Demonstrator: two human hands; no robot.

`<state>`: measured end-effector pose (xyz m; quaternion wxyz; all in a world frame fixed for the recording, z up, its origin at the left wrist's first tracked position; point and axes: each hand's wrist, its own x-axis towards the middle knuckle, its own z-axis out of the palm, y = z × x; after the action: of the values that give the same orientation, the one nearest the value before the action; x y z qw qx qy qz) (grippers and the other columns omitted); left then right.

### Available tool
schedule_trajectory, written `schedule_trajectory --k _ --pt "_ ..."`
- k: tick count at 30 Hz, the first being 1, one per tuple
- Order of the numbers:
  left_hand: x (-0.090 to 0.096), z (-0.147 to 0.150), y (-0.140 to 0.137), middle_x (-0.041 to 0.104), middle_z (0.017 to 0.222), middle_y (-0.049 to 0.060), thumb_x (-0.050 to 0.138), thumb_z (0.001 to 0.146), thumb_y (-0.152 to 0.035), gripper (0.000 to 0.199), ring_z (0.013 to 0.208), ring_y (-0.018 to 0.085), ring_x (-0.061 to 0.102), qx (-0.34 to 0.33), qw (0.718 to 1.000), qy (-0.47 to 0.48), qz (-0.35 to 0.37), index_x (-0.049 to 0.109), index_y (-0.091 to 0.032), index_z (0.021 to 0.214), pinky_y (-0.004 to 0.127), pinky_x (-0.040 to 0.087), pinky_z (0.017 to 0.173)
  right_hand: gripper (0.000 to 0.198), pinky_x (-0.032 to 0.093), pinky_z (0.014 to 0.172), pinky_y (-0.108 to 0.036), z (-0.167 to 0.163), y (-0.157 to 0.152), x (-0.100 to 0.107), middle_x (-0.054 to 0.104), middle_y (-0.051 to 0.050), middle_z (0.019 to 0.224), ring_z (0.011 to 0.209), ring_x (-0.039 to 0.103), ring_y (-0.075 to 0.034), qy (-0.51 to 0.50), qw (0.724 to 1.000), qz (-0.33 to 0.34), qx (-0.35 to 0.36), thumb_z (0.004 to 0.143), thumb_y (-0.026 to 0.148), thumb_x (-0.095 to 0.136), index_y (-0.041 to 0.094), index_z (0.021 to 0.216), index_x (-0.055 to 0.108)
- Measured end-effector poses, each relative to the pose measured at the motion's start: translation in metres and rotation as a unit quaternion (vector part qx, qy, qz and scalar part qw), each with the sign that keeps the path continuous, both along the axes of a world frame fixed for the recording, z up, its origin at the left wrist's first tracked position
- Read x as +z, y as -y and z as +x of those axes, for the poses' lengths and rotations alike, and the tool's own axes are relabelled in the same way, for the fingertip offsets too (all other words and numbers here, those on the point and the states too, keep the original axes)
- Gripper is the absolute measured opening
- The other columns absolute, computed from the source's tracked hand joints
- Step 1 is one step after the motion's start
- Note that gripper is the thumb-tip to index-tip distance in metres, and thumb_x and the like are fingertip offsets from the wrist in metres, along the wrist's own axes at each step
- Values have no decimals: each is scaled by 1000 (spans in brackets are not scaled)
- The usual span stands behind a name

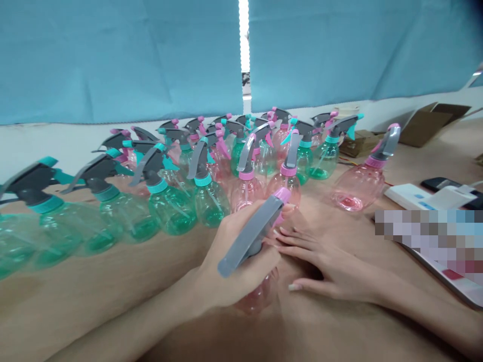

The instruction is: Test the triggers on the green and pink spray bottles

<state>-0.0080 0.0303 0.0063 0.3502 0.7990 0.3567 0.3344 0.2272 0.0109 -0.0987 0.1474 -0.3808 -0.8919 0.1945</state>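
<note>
My left hand (230, 261) is wrapped round the neck of a pink spray bottle (258, 296) with a grey and pink trigger head, and the hand hides most of its collar. Just right of that bottle, my right hand (324, 261) lies low over the table with its fingers stretched out and nothing in them. Its fingertips come close to the bottle; whether they touch it I cannot tell. Beyond both hands stand two pink spray bottles (247, 188). Another pink spray bottle (358, 181) stands farther right, its head turned away.
Several green spray bottles (171, 206) line the left, with more green and pink ones behind. At right lie a white power strip (411, 196), a black device (437, 185) and a partly blurred-out flat item (453, 284). Cardboard boxes (426, 125) sit at the back right, before a blue curtain (132, 55).
</note>
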Motion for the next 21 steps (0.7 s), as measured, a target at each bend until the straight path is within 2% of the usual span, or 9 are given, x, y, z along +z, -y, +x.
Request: schedule_trajectory --k 4,11,21 --pt "-1 0 0 47 68 -5 47 67 -19 10 57 14 46 -17 1000 26 4 46 -25 75 27 41 53 70 21 119 -54 -1 1 1 33 -7 158 147 24 -30 12 1000 -12 -7 91 55 59 24 150 39" --pt "-2 0 -1 48 67 -4 48 66 -17 9 56 15 45 -14 999 25 23 45 -25 69 29 39 53 66 23 118 -55 -6 6 5 29 -6 159 147 23 -30 36 998 -20 -36 95 55 51 28 153 32" --pt "-3 -1 0 50 65 -3 48 69 -18 8 57 16 46 -15 999 23 28 47 -26 70 29 38 51 66 26 117 -56 -9 7 8 30 -7 159 146 24 -32 58 997 -19 -49 95 57 49 28 152 33"
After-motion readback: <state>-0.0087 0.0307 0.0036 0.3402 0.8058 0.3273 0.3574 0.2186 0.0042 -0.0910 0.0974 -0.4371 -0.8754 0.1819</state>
